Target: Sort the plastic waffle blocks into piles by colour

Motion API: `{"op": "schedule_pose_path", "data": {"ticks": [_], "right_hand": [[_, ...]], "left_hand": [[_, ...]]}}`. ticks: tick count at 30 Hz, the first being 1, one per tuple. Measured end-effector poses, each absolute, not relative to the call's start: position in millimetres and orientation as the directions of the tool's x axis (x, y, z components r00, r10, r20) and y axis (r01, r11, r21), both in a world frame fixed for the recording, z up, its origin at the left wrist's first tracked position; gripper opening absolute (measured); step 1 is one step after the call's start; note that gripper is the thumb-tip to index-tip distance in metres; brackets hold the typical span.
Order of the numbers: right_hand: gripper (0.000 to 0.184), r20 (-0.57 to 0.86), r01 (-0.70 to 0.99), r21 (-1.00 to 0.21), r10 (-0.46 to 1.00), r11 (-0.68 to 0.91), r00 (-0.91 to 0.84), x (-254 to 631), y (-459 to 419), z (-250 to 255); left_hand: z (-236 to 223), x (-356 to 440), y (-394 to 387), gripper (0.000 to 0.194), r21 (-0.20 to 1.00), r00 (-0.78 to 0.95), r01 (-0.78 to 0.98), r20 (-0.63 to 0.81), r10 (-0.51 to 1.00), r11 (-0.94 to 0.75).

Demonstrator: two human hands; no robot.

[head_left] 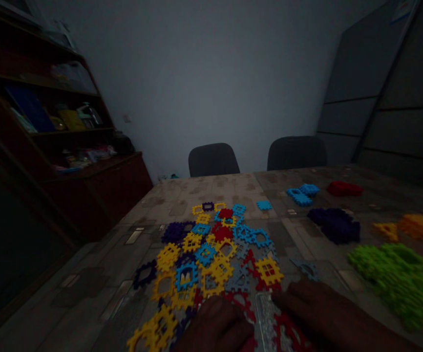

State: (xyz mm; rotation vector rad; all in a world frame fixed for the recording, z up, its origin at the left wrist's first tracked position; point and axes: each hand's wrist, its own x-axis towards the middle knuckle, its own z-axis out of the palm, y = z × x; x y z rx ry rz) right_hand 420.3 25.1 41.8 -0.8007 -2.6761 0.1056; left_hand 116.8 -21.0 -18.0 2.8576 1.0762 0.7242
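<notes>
A loose heap of flat plastic waffle-block tiles (215, 254) in yellow, blue, red, purple and grey covers the near middle of the table (211, 188). My left hand (217, 328) rests low at the bottom edge on the red and grey tiles, its fingers curled. My right hand (317, 313) lies beside it to the right, on the tiles at the heap's near edge. A grey tile (266, 318) shows between the two hands. The room is dark, and the fingers of both hands are hard to make out.
Sorted piles lie to the right: green tiles (398, 276), purple tiles (336, 225), blue tiles (301, 193), red tiles (344, 188) and orange tiles (418, 226). Two dark chairs (213, 159) stand at the far edge. A wooden shelf unit (50, 122) fills the left wall.
</notes>
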Motion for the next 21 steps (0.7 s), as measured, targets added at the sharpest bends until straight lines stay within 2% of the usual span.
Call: {"op": "schedule_pose_path", "data": {"ticks": [5, 9, 15, 21], "right_hand": [[0.072, 0.239, 0.595, -0.177, 0.621, 0.784, -0.746, 426, 31, 29], [0.076, 0.241, 0.628, -0.151, 0.645, 0.763, -0.726, 420, 31, 19], [0.067, 0.307, 0.558, 0.009, 0.529, 0.829, -0.791, 411, 26, 0], [0.063, 0.325, 0.571, 0.104, 0.515, 0.814, -0.793, 408, 25, -12]], "left_hand": [[-15, 117, -20, 0.045, 0.156, 0.664, 0.627, 0.405, 0.629, -0.763], [-14, 117, -21, 0.044, 0.158, 0.675, 0.619, 0.394, 0.624, -0.769], [-18, 117, -20, 0.044, 0.171, 0.667, 0.623, 0.393, 0.633, -0.763], [-15, 115, -20, 0.047, 0.194, 0.688, 0.620, 0.331, 0.646, -0.760]]}}
